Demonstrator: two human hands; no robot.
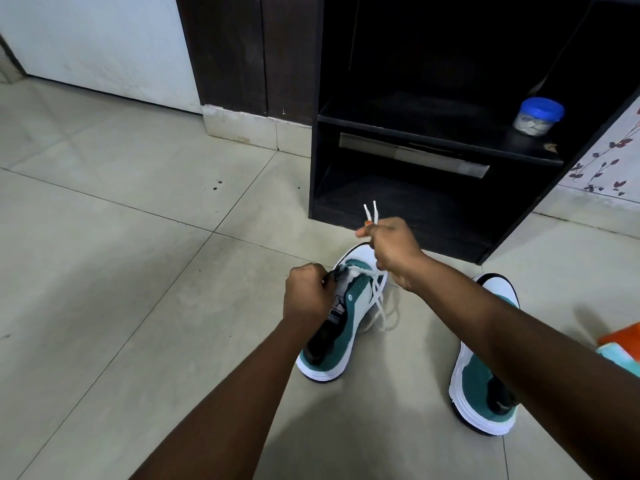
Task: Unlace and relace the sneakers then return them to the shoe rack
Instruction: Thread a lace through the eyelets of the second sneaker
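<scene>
1. Sneaker (341,327): on the floor before the shoe rack (408,188); lacing in hand.
2. Right hand (393,251): fingers pinching both lace ends (370,211) above the sneaker.
3. Left hand (308,296): fingers curled at its eyelets.
4. Next, likely: pull lace even.

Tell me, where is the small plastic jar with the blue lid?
The small plastic jar with the blue lid stands upper right in the head view, on the dark wooden rack's middle shelf, near its right edge.

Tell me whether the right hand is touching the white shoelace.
Touching. The head view shows the right hand pinching the white shoelace, both lace tips sticking up past its fingers, while the lace runs down to the sneaker.
</scene>
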